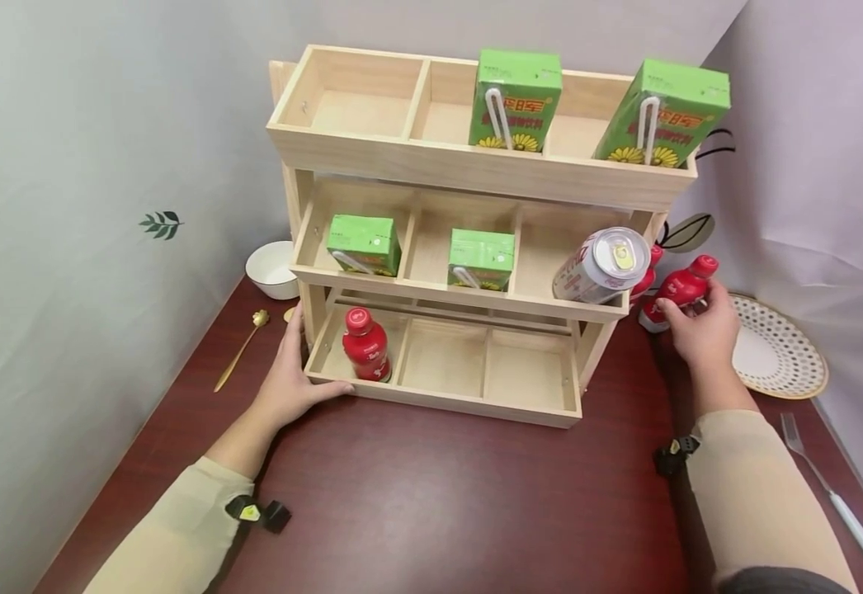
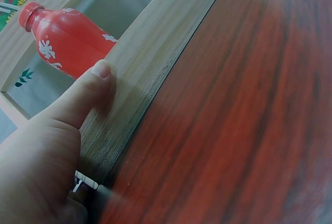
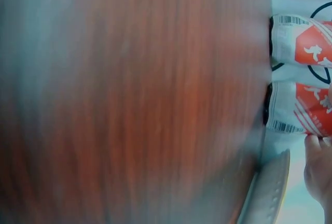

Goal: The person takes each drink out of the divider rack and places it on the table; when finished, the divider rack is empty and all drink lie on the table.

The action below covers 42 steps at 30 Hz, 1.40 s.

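Observation:
My right hand point(image 1: 708, 326) grips a small red plastic bottle point(image 1: 682, 289) to the right of the wooden shelf rack, thumb in front. Beside it stands a second red bottle point(image 3: 303, 40), partly hidden behind the rack in the head view. My left hand point(image 1: 288, 379) holds the lower left corner of the three-tier wooden rack point(image 1: 446, 406), its thumb along the front board. Just behind that thumb, another red bottle point(image 1: 366, 346) stands in the bottom tier's left compartment. The left fingertips are partly hidden by the rack's side.
Green drink cartons point(image 1: 516, 103) stand on the top and middle tiers. A silver can point(image 1: 601, 266) leans in the middle tier's right compartment. White bowl point(image 1: 271, 271) and gold spoon point(image 1: 242, 351) lie left; dotted plate point(image 1: 780, 346) and fork point(image 1: 832, 495) lie right.

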Available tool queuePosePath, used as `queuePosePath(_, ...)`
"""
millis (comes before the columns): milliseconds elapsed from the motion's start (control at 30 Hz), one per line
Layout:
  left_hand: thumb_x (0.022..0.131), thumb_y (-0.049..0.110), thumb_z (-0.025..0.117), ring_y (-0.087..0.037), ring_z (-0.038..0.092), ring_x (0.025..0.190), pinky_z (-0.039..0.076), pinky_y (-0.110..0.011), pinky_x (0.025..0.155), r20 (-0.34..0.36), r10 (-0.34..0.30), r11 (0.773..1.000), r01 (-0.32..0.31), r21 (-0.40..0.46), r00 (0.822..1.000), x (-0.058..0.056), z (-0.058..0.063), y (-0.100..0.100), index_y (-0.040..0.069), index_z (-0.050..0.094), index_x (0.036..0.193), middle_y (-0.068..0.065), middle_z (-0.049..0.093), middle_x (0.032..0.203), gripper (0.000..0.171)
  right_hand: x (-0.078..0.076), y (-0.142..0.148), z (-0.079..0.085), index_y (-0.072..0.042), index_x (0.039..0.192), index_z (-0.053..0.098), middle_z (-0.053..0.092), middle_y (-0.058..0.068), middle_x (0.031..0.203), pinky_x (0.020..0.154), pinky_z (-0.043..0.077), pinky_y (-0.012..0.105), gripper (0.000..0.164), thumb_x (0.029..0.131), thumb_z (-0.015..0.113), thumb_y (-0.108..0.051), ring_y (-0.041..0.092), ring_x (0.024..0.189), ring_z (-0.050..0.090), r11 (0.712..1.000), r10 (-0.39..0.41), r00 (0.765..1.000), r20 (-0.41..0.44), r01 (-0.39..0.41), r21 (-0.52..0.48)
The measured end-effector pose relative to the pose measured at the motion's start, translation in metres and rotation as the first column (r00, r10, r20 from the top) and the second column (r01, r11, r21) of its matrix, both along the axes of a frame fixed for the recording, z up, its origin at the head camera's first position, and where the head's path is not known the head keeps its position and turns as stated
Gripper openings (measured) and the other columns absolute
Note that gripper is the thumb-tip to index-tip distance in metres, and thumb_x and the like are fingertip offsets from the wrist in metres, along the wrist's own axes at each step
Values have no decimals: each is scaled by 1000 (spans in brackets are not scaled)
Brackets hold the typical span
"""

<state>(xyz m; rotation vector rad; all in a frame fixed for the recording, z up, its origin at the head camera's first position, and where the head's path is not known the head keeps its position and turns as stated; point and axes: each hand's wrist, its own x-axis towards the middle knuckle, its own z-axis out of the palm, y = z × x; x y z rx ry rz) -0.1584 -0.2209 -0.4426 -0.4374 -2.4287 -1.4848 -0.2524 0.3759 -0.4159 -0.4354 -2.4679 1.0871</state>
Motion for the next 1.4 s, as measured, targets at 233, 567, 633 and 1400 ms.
queuePosePath(233, 54, 14, 97, -27, 31, 135, 28, -49, 106, 4, -2, 1000, 2, -5, 1000, 0, -2, 1, 21, 4, 156, -8, 21, 155, 138, 9, -5, -3, -18, 155, 21, 34, 4, 153, 109, 29, 31, 90, 84, 70, -43, 19, 137, 36, 990, -69, 997, -18, 66, -121)
queuePosePath(567, 53, 13, 97, -29, 29, 136, 26, -53, 107, -23, 3, 1000, -3, -21, 1000, -1, -1, 0, 19, 6, 156, -11, 21, 155, 138, 32, -28, 5, -19, 141, 44, 50, 3, 137, 104, 34, 31, 62, 86, 69, -32, 17, 127, 44, 970, -155, 975, -160, 119, -210)
queuePosePath(633, 53, 13, 97, -29, 28, 137, 25, -56, 107, -24, 5, 1000, -6, -22, 1000, -1, 0, 0, 19, 6, 156, -11, 20, 155, 138, 38, -34, 6, -18, 135, 50, 54, 2, 129, 100, 38, 31, 54, 85, 71, -28, 17, 121, 48, 965, -154, 965, -210, 101, -240)
queuePosePath(1400, 53, 13, 97, -24, 30, 136, 27, -44, 107, -16, -1, 1000, 1, -10, 1000, -1, 0, 0, 19, 5, 156, -7, 20, 156, 138, 132, -152, 41, 10, 105, 64, 63, 22, 94, 71, 49, 19, 25, 82, 71, 2, 12, 74, 62, 934, 140, 844, -518, -286, -212)
